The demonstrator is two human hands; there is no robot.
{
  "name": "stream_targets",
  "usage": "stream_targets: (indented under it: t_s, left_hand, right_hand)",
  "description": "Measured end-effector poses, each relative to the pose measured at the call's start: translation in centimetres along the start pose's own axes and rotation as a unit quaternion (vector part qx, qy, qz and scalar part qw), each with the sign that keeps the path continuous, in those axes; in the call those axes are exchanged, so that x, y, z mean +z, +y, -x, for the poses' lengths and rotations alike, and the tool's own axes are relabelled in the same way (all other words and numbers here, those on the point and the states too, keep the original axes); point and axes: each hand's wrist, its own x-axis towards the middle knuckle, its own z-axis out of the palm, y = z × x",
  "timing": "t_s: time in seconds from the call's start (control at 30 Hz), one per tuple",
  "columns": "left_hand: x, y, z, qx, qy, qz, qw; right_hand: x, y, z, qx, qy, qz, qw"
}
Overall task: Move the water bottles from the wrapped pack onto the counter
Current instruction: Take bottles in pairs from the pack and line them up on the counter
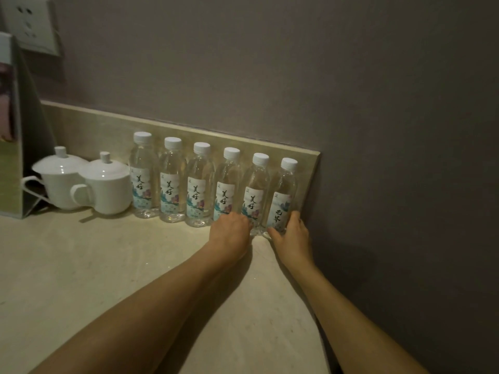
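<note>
Several clear water bottles with white caps stand upright in a row on the beige counter (108, 265), against the low backsplash. My right hand (293, 236) grips the base of the rightmost bottle (283, 195), next to the wall. My left hand (232, 229) is at the bases of the fourth bottle (226, 184) and the fifth bottle (256, 190), its fingers curled round the fifth one's base. The bottles further left, such as the first bottle (141, 174), stand free. No wrapped pack is in view.
Two white lidded cups (105, 184) stand left of the bottles. A folded card stand (13, 147) is at the far left, below a wall socket (29, 22). The grey wall (405, 184) closes the counter's right side.
</note>
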Motion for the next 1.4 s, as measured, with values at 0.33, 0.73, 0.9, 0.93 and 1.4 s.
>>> stream_targets:
  t_s: [0.33, 0.73, 0.9, 0.93, 1.4]
  left_hand:
    - [0.0, 0.0, 0.1, -0.014, -0.001, 0.011, 1.0]
    - [-0.5, 1.3, 2.6, 0.005, 0.018, 0.11, 0.994]
    - [-1.5, 4.0, 4.6, 0.006, 0.033, 0.12, 0.992]
    - [-1.8, 4.6, 5.0, 0.009, 0.031, 0.121, 0.992]
    - [-4.1, 20.6, 14.7, 0.07, -0.012, 0.144, 0.987]
  right_hand:
    - [-0.3, -0.7, 0.0, 0.022, -0.017, 0.035, 0.999]
    - [-2.6, 0.2, 4.0, 0.052, -0.011, 0.121, 0.991]
    - [-5.3, 1.6, 6.4, 0.039, 0.027, 0.087, 0.995]
    - [-6.0, 1.8, 6.7, 0.036, 0.037, 0.08, 0.995]
    - [-20.4, 12.3, 15.4, 0.023, 0.168, 0.029, 0.985]
